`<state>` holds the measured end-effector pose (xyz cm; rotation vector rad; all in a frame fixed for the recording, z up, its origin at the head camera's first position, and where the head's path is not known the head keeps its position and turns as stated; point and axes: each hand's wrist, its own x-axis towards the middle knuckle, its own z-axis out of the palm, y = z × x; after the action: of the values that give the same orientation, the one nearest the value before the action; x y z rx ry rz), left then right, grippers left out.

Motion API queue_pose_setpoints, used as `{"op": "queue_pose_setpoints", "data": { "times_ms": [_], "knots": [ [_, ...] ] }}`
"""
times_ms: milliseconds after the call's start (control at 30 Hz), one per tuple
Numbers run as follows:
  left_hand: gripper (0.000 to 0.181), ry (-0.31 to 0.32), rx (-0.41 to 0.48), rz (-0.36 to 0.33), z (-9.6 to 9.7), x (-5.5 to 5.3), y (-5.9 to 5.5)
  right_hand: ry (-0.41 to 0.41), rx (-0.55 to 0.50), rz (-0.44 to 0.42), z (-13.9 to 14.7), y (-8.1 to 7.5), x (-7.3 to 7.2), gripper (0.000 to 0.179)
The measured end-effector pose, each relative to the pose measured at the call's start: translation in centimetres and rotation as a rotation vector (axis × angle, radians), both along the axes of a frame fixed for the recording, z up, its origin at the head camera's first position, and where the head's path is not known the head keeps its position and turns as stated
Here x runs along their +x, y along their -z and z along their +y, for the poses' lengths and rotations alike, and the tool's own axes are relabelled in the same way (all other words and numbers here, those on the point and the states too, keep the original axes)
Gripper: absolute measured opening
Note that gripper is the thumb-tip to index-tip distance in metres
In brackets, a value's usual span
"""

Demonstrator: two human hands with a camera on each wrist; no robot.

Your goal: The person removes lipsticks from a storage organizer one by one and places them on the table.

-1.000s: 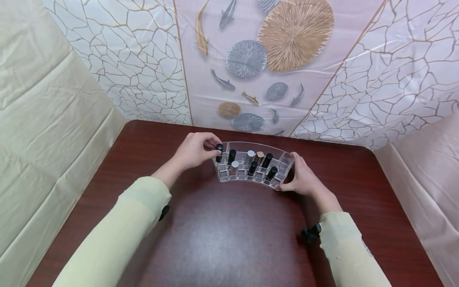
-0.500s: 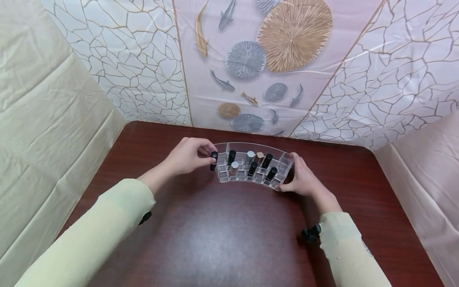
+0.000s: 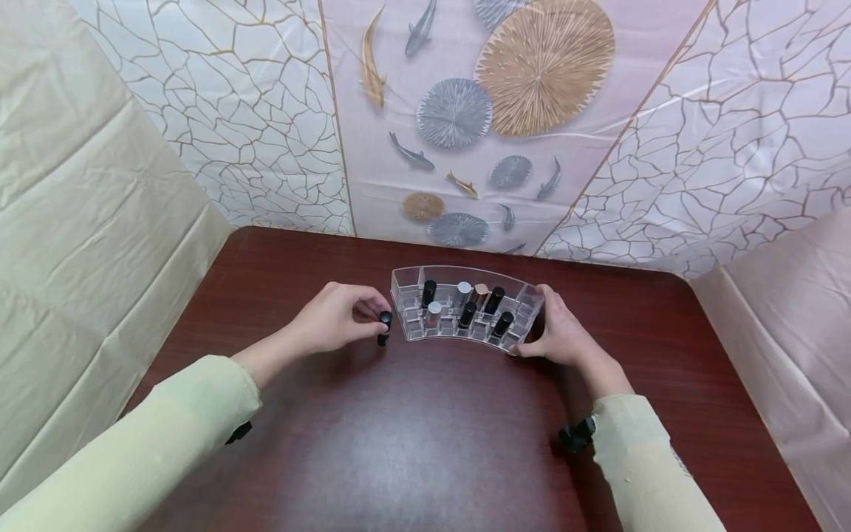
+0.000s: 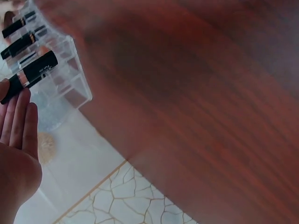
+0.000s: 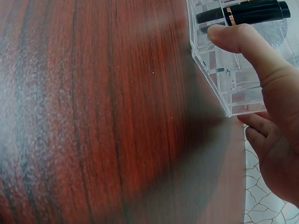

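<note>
A curved clear lipstick organizer point(image 3: 415, 332) stands toward the back of the table. Several lipsticks stand in its slots, among them a silver-capped one point(image 3: 434, 313) and a black one point(image 3: 503, 323). Just off the organizer's left end, my left hand point(image 3: 337, 319) pinches a black lipstick point(image 3: 384, 329) between thumb and fingers. In the left wrist view that lipstick point(image 4: 29, 77) shows a pinkish band around its middle. My right hand point(image 3: 565, 329) grips the organizer's right end, thumb at the front edge; in the right wrist view the thumb point(image 5: 233, 38) lies over the clear rim and other fingers are partly hidden behind.
The dark reddish-brown table point(image 3: 412, 443) extends in front of the organizer and to both sides. A patterned cloth backdrop point(image 3: 459, 170) hangs close behind the table's back edge. Cream cloth point(image 3: 100, 222) covers the left side, with pale cloth on the right.
My left hand has drawn the black lipstick out of the organizer's back left slot and carried it left and toward me. The right hand stays on the organizer's right end.
</note>
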<state>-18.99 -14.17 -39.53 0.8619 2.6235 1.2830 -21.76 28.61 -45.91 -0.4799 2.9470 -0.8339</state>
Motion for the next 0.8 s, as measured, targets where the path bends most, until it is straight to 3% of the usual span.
{"op": "queue_pose_setpoints", "data": {
  "times_ms": [367,800],
  "knots": [
    [0.019,0.042,-0.017,-0.033,-0.7,2.1,1.3,0.001,0.005,-0.004,0.1,0.1,-0.1,0.116],
    [0.019,0.066,-0.030,-0.051,-0.2,3.6,2.6,0.019,0.019,-0.014,0.2,0.3,-0.3,0.117]
  ]
}}
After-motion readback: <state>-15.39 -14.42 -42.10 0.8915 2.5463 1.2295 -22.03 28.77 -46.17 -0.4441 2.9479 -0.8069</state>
